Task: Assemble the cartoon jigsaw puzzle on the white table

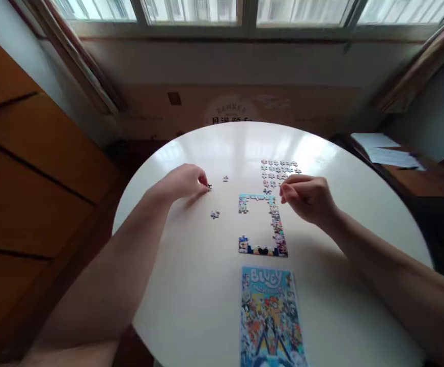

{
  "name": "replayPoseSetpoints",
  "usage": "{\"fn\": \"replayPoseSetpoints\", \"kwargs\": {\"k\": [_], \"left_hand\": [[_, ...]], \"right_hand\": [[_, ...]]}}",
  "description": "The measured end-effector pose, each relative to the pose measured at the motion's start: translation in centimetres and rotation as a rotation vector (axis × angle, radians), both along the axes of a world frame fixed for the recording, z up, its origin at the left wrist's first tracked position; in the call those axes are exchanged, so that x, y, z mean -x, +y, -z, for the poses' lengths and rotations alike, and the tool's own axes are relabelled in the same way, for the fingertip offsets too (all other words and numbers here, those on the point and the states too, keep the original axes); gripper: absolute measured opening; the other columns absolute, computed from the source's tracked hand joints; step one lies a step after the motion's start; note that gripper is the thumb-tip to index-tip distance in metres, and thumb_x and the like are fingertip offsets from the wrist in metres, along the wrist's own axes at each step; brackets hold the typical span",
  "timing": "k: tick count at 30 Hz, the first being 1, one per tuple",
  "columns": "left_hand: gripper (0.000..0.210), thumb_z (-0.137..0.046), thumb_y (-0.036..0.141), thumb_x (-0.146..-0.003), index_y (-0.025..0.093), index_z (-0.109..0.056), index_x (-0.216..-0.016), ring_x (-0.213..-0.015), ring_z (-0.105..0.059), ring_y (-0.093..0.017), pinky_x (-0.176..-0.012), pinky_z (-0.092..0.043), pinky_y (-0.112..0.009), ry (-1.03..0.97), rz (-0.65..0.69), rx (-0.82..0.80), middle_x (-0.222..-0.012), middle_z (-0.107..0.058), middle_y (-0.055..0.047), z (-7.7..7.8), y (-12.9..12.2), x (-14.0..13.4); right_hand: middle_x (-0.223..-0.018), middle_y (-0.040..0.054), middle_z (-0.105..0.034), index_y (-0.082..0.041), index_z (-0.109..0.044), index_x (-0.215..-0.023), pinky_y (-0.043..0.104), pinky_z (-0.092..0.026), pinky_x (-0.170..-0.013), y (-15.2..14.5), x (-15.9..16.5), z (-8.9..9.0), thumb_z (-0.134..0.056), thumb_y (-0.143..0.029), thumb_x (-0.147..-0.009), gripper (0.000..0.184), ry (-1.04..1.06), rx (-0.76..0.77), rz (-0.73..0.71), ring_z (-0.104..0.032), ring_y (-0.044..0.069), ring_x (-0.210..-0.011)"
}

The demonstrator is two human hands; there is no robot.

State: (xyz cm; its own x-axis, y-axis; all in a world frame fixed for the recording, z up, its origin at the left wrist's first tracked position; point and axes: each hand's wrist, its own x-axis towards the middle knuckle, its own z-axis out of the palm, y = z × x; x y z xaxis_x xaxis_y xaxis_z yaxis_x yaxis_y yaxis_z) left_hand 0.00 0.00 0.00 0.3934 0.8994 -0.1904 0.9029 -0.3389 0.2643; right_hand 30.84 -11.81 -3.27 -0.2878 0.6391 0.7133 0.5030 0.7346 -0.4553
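Note:
My left hand [187, 182] pinches a small puzzle piece [209, 187] at the tabletop, left of the puzzle. My right hand [306, 196] is closed, fingertips together, just right of the puzzle's upper corner. Whatever it may hold is hidden. Between the hands lies a partly joined jigsaw puzzle [279, 232], its border linked along the top, right and bottom, with a gap on the left side. Rows of loose puzzle pieces [271, 169] lie beyond it, partly behind my right hand. Two more stray puzzle bits sit near my left hand, one farther off [225, 179], one nearer [215, 214].
The white round table [191, 285] carries everything. A colourful Bluey picture sheet [271, 316] lies at the near side, below the puzzle. Papers [390, 150] rest on a dark desk at the right. Wooden cabinets [34, 178] stand at the left, windows at the back.

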Motion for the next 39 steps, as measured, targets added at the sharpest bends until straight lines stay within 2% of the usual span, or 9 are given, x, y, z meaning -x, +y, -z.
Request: {"fn": "replayPoseSetpoints", "kwargs": {"k": [6, 12, 15, 19, 22, 29, 35, 37, 39], "left_hand": [[0.021, -0.076, 0.036, -0.070, 0.020, -0.075, -0.084, -0.065, -0.060, -0.017, -0.058, -0.044, -0.029, -0.210, 0.011, 0.212, -0.076, -0.071, -0.003, 1.1, 0.8, 0.5], [0.018, -0.078, 0.031, -0.072, 0.018, -0.068, -0.081, -0.069, -0.062, -0.015, -0.051, -0.044, -0.023, -0.608, 0.091, 0.495, -0.077, -0.069, -0.003, 0.7, -0.3, -0.5], [0.021, -0.080, 0.029, -0.072, 0.017, -0.066, -0.082, -0.064, -0.061, -0.013, -0.047, -0.041, -0.020, -0.682, 0.178, 0.621, -0.076, -0.068, -0.003, 0.4, -1.9, -2.3], [0.024, -0.081, 0.029, -0.073, 0.015, -0.067, -0.087, -0.054, -0.054, -0.009, -0.046, -0.044, -0.022, -0.670, 0.249, 0.733, -0.073, -0.066, -0.001, 0.4, -3.6, -4.2], [0.023, -0.079, 0.029, -0.076, 0.015, -0.068, -0.089, -0.054, -0.053, -0.008, -0.047, -0.044, -0.022, -0.663, 0.269, 0.739, -0.074, -0.066, -0.002, 0.5, -4.1, -4.9], [0.039, -0.079, 0.035, -0.079, 0.017, -0.065, -0.111, -0.055, -0.053, -0.009, -0.048, -0.040, -0.022, -0.634, 0.257, 0.748, -0.079, -0.068, -0.001, 0.8, -4.0, -5.0], [0.044, -0.077, 0.036, -0.079, 0.018, -0.064, -0.117, -0.058, -0.053, -0.010, -0.049, -0.039, -0.023, -0.574, 0.238, 0.705, -0.085, -0.070, -0.003, 0.6, -4.4, -5.1], [0.042, -0.073, 0.036, -0.081, 0.018, -0.065, -0.118, -0.059, -0.055, -0.011, -0.050, -0.040, -0.025, -0.523, 0.225, 0.652, -0.088, -0.072, -0.005, 0.4, -4.4, -5.0], [0.035, -0.069, 0.035, -0.084, 0.017, -0.069, -0.113, -0.065, -0.059, -0.013, -0.056, -0.045, -0.027, -0.460, 0.192, 0.483, -0.092, -0.073, -0.007, 0.4, -4.2, -4.7]], "right_hand": [[-0.062, 0.0033, -0.062, -0.018, -0.060, -0.055, 0.027, -0.041, -0.049, -0.2, -0.1, 0.3, -0.050, -0.019, -0.098, 0.044, -0.033, 0.005, 0.001, -0.058, 0.012, -0.056], [-0.066, 0.0040, -0.065, -0.018, -0.061, -0.057, 0.027, -0.044, -0.051, -0.1, 0.5, 0.7, -0.051, -0.018, -0.098, 0.042, -0.046, 0.005, -0.039, -0.060, 0.012, -0.057], [-0.075, 0.0049, -0.070, -0.018, -0.066, -0.065, 0.026, -0.048, -0.053, -0.2, 1.1, 1.0, -0.057, -0.018, -0.096, 0.032, -0.096, -0.015, -0.079, -0.063, 0.012, -0.062], [-0.089, 0.0046, -0.075, -0.020, -0.075, -0.090, 0.026, -0.055, -0.059, -0.5, 2.0, 1.2, -0.068, -0.021, -0.092, 0.008, -0.163, -0.062, -0.098, -0.070, 0.013, -0.071], [-0.097, 0.0045, -0.077, -0.022, -0.076, -0.100, 0.026, -0.059, -0.065, -0.6, 2.6, 1.2, -0.069, -0.022, -0.092, 0.011, -0.188, -0.067, -0.109, -0.073, 0.014, -0.078], [-0.095, 0.0012, -0.078, -0.022, -0.077, -0.094, 0.026, -0.060, -0.069, -0.5, 3.2, 1.4, -0.068, -0.022, -0.094, 0.008, -0.222, -0.040, -0.126, -0.075, 0.013, -0.082], [-0.095, 0.0007, -0.078, -0.023, -0.076, -0.094, 0.027, -0.059, -0.069, -0.4, 3.2, 1.7, -0.067, -0.021, -0.093, 0.010, -0.238, -0.002, -0.127, -0.074, 0.014, -0.082], [-0.093, 0.0011, -0.078, -0.023, -0.076, -0.092, 0.029, -0.059, -0.071, -0.4, 3.2, 1.7, -0.066, -0.020, -0.093, 0.010, -0.235, 0.011, -0.131, -0.074, 0.015, -0.083], [-0.092, 0.0014, -0.078, -0.023, -0.076, -0.091, 0.030, -0.059, -0.073, -0.3, 3.1, 1.8, -0.065, -0.020, -0.093, 0.011, -0.236, 0.029, -0.135, -0.073, 0.016, -0.083]]}}
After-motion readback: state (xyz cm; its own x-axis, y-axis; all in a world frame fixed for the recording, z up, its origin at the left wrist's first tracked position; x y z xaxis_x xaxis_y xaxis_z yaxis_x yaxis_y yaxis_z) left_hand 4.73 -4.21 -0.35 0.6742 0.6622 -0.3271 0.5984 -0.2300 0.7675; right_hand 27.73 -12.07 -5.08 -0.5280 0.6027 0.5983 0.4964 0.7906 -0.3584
